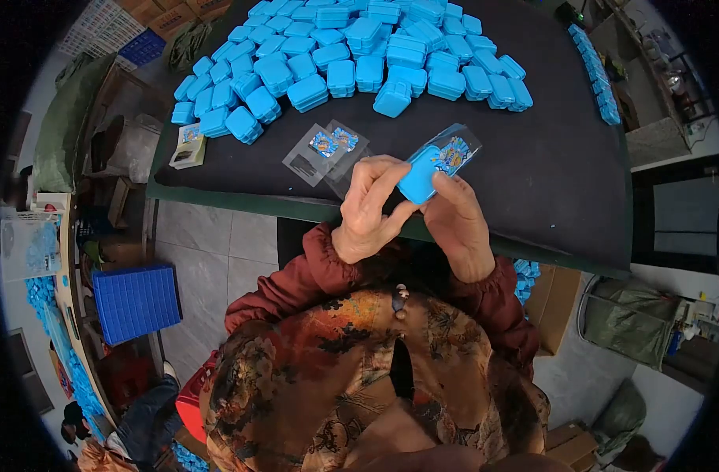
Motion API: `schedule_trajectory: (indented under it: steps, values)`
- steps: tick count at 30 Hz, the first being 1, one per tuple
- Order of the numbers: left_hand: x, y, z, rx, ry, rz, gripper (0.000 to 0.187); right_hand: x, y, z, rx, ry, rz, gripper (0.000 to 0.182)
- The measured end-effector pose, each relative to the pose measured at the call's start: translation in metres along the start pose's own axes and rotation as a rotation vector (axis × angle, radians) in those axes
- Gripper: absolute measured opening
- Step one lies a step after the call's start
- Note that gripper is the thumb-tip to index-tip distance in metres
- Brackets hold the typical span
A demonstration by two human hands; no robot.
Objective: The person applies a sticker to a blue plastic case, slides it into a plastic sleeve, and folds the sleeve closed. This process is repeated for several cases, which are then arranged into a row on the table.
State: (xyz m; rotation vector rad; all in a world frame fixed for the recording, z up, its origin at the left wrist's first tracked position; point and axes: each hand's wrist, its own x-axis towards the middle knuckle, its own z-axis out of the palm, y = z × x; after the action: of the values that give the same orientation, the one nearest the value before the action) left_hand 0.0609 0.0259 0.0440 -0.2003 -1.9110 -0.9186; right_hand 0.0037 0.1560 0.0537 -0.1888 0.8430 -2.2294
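Observation:
A light blue plastic case [416,181] with rounded corners is held up over the near edge of the dark table. My left hand [369,206] has its index finger at the left side of the lid and its thumb near the bottom corner. On the other side, my right hand [458,224] grips the case with the thumb on the lid. A clear film with a colourful printed sticker [454,154] lies over the far part of the case and juts past it. Left of my hands, more clear sticker sheets [324,146] lie on the table.
Many blue cases [304,90] are piled along the table's far side [532,157]. A small booklet-like stack [188,148] sits at the left edge. A blue crate [137,303] stands on the floor to the left, and a cardboard box [554,307] is below right.

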Motion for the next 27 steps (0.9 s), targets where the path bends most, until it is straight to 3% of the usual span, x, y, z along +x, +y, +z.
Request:
schedule_trajectory:
  steps: [3,6,9,15,25,27]
  values:
    - [0.000,-0.005,-0.006,-0.030,-0.025,0.005,0.052,-0.002,-0.003,0.007,-0.013,0.019,0.019,0.027]
    - [0.013,-0.009,-0.022,-0.050,-0.187,0.005,0.058,-0.005,-0.003,0.012,-0.035,0.069,0.031,0.028]
    - [0.030,-0.014,-0.035,0.017,-0.423,-0.001,0.084,-0.008,-0.004,0.009,-0.093,0.066,0.130,0.030]
    - [0.047,-0.014,-0.041,-0.086,-0.666,0.108,0.086,-0.007,-0.004,0.016,-0.207,-0.029,0.231,0.034]
    - [0.045,-0.020,-0.040,-0.132,-0.614,0.162,0.084,-0.019,0.005,0.024,-0.221,-0.078,0.287,0.034]
    - [0.049,-0.017,-0.045,-0.283,-0.604,0.012,0.086,-0.019,0.004,0.024,-0.220,-0.068,0.285,0.034]
